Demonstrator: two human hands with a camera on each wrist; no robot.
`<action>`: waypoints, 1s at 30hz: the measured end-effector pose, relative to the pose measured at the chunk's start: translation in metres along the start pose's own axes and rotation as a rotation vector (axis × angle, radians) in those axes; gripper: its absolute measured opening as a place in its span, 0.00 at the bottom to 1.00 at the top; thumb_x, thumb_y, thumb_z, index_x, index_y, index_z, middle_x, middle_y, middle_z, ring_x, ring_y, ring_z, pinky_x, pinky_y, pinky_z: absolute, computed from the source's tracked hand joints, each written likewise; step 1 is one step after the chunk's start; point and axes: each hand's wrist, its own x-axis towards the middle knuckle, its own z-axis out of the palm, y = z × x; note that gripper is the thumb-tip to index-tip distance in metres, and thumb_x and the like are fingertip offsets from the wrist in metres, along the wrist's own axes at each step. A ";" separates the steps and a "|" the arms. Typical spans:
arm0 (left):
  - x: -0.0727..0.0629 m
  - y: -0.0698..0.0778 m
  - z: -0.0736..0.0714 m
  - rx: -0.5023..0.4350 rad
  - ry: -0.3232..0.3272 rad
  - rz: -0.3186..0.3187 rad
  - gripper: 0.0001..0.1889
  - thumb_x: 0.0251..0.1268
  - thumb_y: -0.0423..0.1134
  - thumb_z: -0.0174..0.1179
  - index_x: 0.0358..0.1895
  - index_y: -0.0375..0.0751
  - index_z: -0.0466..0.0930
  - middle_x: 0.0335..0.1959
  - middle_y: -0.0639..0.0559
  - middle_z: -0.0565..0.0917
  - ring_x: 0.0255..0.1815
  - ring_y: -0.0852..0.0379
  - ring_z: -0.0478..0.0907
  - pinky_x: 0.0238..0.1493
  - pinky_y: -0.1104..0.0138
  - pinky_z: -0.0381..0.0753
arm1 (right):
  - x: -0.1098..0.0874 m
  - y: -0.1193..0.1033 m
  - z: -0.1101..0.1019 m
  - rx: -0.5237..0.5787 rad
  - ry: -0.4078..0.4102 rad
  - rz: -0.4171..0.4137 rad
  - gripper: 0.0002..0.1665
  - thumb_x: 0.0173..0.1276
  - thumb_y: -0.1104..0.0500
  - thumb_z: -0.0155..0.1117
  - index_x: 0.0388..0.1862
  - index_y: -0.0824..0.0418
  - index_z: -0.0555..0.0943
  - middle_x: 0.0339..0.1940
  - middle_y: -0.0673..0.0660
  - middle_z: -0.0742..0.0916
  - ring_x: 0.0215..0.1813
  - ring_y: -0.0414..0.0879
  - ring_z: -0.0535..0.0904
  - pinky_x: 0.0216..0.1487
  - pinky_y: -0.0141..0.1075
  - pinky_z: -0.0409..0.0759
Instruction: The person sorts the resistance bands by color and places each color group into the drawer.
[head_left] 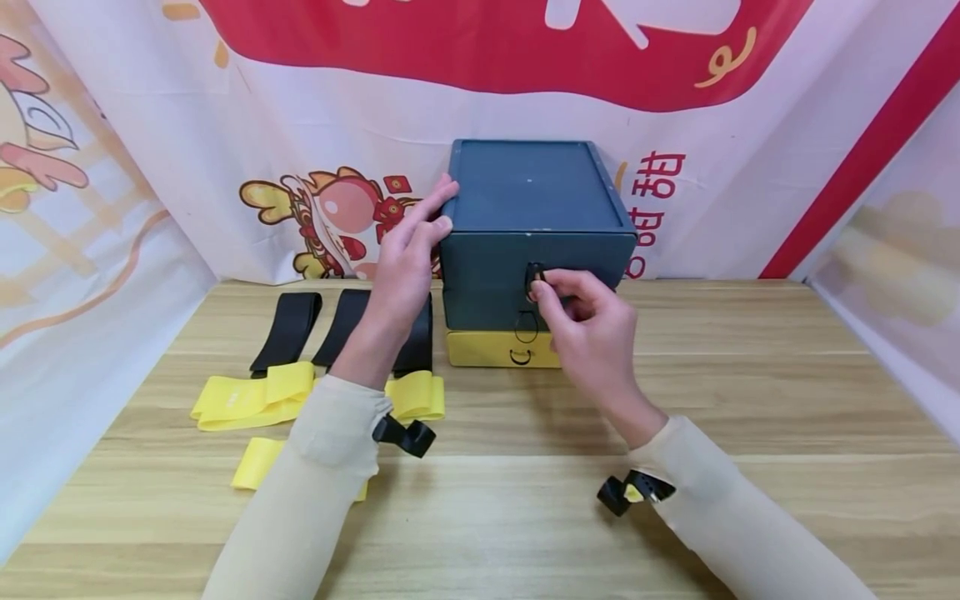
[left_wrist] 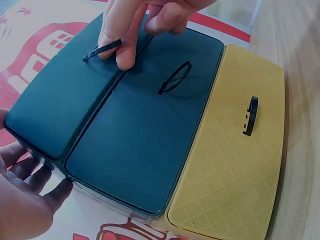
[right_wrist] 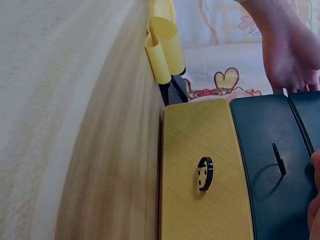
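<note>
A small stacked drawer box [head_left: 532,183] stands at the back of the table, with two dark teal drawers above a yellow one [left_wrist: 230,170]. My left hand [head_left: 401,271] lies against the box's left side, its fingers extended along the upper edge. With thumb and fingers, my right hand [head_left: 596,329] pinches the black loop handle [left_wrist: 102,49] of the top drawer [left_wrist: 55,105]. Below it, the middle drawer [left_wrist: 135,145] has its own black loop [left_wrist: 176,78] sticking out. The yellow drawer's handle [right_wrist: 206,174] is a curved black strap. All the drawer fronts appear closed.
Left of the box lie several folded black bands [head_left: 287,329] and several yellow bands [head_left: 251,402], partly hidden by my left forearm. A printed cloth [head_left: 360,108] hangs right behind the box. The tabletop [head_left: 750,400] is wood-patterned.
</note>
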 end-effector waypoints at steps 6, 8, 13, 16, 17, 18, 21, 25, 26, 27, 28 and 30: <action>0.001 0.000 0.000 0.007 -0.002 0.006 0.25 0.87 0.44 0.44 0.80 0.52 0.69 0.85 0.63 0.63 0.87 0.68 0.55 0.88 0.60 0.57 | 0.004 0.002 0.000 0.008 -0.013 0.036 0.10 0.74 0.59 0.72 0.51 0.62 0.89 0.43 0.58 0.95 0.20 0.47 0.79 0.23 0.30 0.81; 0.001 0.000 0.000 0.008 -0.002 0.006 0.25 0.87 0.44 0.44 0.80 0.52 0.69 0.85 0.63 0.63 0.87 0.68 0.55 0.88 0.61 0.57 | 0.005 0.001 -0.002 0.016 -0.023 0.053 0.10 0.74 0.59 0.72 0.50 0.61 0.90 0.43 0.58 0.95 0.21 0.48 0.79 0.24 0.31 0.82; 0.000 0.001 -0.001 0.003 0.006 0.013 0.25 0.87 0.43 0.45 0.80 0.51 0.70 0.85 0.63 0.64 0.86 0.68 0.56 0.88 0.61 0.57 | 0.008 -0.006 -0.007 0.014 -0.054 0.085 0.11 0.74 0.55 0.73 0.50 0.58 0.91 0.43 0.56 0.95 0.21 0.47 0.81 0.25 0.32 0.84; -0.001 0.001 -0.001 -0.002 0.011 0.017 0.25 0.87 0.43 0.45 0.80 0.51 0.70 0.85 0.63 0.65 0.86 0.69 0.57 0.88 0.61 0.57 | 0.010 -0.011 -0.011 -0.011 -0.055 0.061 0.11 0.74 0.54 0.73 0.49 0.57 0.92 0.41 0.55 0.94 0.21 0.52 0.82 0.25 0.32 0.83; -0.001 0.001 -0.001 -0.003 0.011 0.017 0.25 0.87 0.43 0.45 0.80 0.51 0.70 0.85 0.63 0.64 0.86 0.68 0.56 0.88 0.61 0.57 | 0.011 -0.013 -0.012 -0.024 -0.050 0.044 0.11 0.74 0.54 0.73 0.49 0.57 0.92 0.40 0.55 0.94 0.22 0.53 0.83 0.25 0.32 0.83; -0.001 0.001 -0.001 -0.004 0.012 0.014 0.25 0.87 0.43 0.45 0.80 0.51 0.70 0.85 0.63 0.64 0.86 0.69 0.56 0.88 0.61 0.57 | 0.012 -0.014 -0.013 -0.038 -0.041 0.024 0.11 0.74 0.54 0.74 0.49 0.57 0.92 0.39 0.55 0.94 0.22 0.53 0.83 0.25 0.31 0.82; -0.001 0.002 0.000 -0.001 0.016 0.008 0.25 0.87 0.44 0.45 0.80 0.52 0.70 0.85 0.64 0.64 0.86 0.69 0.56 0.87 0.61 0.58 | 0.017 -0.020 -0.019 -0.065 0.007 -0.059 0.10 0.73 0.56 0.74 0.48 0.59 0.92 0.35 0.56 0.93 0.23 0.49 0.85 0.26 0.28 0.81; -0.001 0.002 0.001 -0.005 0.019 -0.005 0.25 0.87 0.44 0.46 0.80 0.52 0.70 0.85 0.64 0.64 0.86 0.69 0.56 0.87 0.62 0.58 | 0.028 -0.028 -0.028 -0.046 0.084 -0.184 0.11 0.73 0.60 0.73 0.47 0.66 0.91 0.34 0.49 0.92 0.27 0.43 0.84 0.29 0.26 0.80; -0.002 0.003 0.002 -0.007 0.025 -0.010 0.24 0.87 0.44 0.46 0.80 0.52 0.70 0.85 0.65 0.64 0.86 0.69 0.57 0.87 0.62 0.59 | 0.032 -0.030 -0.031 -0.042 0.103 -0.204 0.11 0.73 0.60 0.73 0.48 0.67 0.90 0.35 0.46 0.91 0.29 0.41 0.84 0.30 0.26 0.80; -0.002 0.003 0.002 -0.007 0.033 -0.015 0.24 0.87 0.44 0.47 0.80 0.52 0.70 0.84 0.65 0.65 0.86 0.69 0.58 0.86 0.62 0.60 | 0.035 -0.031 -0.033 -0.043 0.119 -0.218 0.12 0.72 0.60 0.73 0.48 0.68 0.90 0.36 0.43 0.91 0.31 0.40 0.83 0.32 0.26 0.80; -0.003 0.004 0.002 -0.010 0.048 -0.025 0.24 0.87 0.44 0.48 0.79 0.53 0.71 0.83 0.65 0.66 0.85 0.69 0.59 0.86 0.63 0.62 | 0.038 -0.032 -0.035 -0.052 0.130 -0.226 0.13 0.73 0.60 0.73 0.50 0.68 0.89 0.38 0.40 0.90 0.33 0.40 0.83 0.33 0.26 0.79; -0.005 0.005 0.003 -0.008 0.089 -0.037 0.23 0.86 0.44 0.51 0.78 0.53 0.73 0.81 0.64 0.71 0.83 0.67 0.64 0.83 0.63 0.66 | 0.043 -0.033 -0.040 -0.086 0.151 -0.227 0.16 0.73 0.58 0.73 0.53 0.68 0.89 0.42 0.42 0.91 0.39 0.38 0.83 0.37 0.26 0.79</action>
